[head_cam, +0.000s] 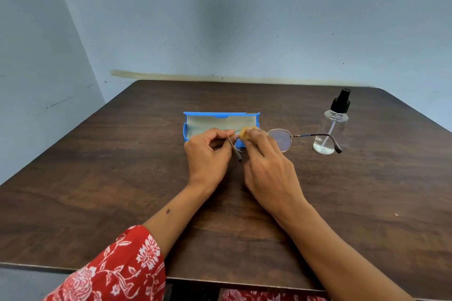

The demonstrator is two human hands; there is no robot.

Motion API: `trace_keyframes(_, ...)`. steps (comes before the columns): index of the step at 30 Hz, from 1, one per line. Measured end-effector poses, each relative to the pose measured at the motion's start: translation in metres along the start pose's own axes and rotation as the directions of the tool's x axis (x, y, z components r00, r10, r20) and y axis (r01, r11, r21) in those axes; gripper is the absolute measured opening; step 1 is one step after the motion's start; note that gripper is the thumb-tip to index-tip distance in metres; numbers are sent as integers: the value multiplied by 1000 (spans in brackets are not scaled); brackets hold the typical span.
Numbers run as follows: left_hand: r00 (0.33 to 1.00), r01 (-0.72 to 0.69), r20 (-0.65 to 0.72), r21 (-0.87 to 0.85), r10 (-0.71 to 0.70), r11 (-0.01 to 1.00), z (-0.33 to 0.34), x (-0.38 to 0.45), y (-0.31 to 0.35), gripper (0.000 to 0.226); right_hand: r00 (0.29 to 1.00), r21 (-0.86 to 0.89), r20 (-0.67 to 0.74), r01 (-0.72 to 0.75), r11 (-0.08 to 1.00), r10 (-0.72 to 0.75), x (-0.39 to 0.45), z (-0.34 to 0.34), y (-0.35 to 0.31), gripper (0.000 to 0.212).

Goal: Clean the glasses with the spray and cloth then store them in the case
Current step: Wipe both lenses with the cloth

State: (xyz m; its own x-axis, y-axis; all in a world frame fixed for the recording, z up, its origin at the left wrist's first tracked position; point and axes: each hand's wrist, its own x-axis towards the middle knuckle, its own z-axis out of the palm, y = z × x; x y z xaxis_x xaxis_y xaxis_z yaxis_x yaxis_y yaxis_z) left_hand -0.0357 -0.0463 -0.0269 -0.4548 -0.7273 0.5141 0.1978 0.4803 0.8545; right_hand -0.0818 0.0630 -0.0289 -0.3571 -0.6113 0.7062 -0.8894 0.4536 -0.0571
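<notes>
Room: a dark wood-grain desk (97,190) is standing against a pale blue wall (244,19), with a corner of the room showing at the left.
Near edge: a red floral sleeve (117,266) is covering the left forearm where it is crossing the desk's near edge; the right forearm is bare and is being cut off at the bottom of the frame.
Left hand (208,151): its fingers are curling in and pinching the glasses at the left hinge, where the folded left temple is slanting down toward the person.
Right hand (269,166): it is pinching a small yellow cloth (243,133) against the left lens; the fingertips are blurred.
Hidden: the left lens is mostly being covered by the cloth and fingers, and whether the hands are resting on the desk is hard to tell.
Glasses (281,139): thin metal round frames are being held over the middle of the desk, long axis running left to right; the right temple is sticking out toward the desk's right edge, passing in front of the bottle.
Case (220,121): a blue case is lying open just behind the hands, long axis left to right, beige lining showing; its near wall is partly hidden by the hands.
Spray bottle (331,129): clear, with a black pump, it is standing upright toward the far right corner, with a little liquid at the bottom.
</notes>
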Motion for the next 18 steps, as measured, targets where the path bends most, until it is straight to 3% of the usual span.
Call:
trace_keyframes(2, 1000, -9, 8, 4, 9, 1000, -1, 0, 0, 10, 998, -2, -9, 59, 998, -59, -1, 2, -1, 40)
trace_keyframes(7, 1000, 3, 2, 8, -3, 1000, 0, -1, 2, 10, 999, -9, -31, -45, 999, 44, 1, 1, 1, 44)
trace_keyframes(11, 1000, 8, 16, 3, -8, 1000, 0, 0, 3, 11, 999, 12, -26, 37, 999, -36, -1, 2, -1, 44)
trace_keyframes(15, 1000, 17, 14, -3, -17, 1000, 0, -1, 4, 10, 998, 9, -16, -57, 998, 57, 1, 0, 1, 45)
trace_keyframes(18, 1000, 19, 18, -6, -19, 1000, -1, 0, 4, 10, 1000, 3, -12, 15, 1000, -15, 0, 1, -1, 46)
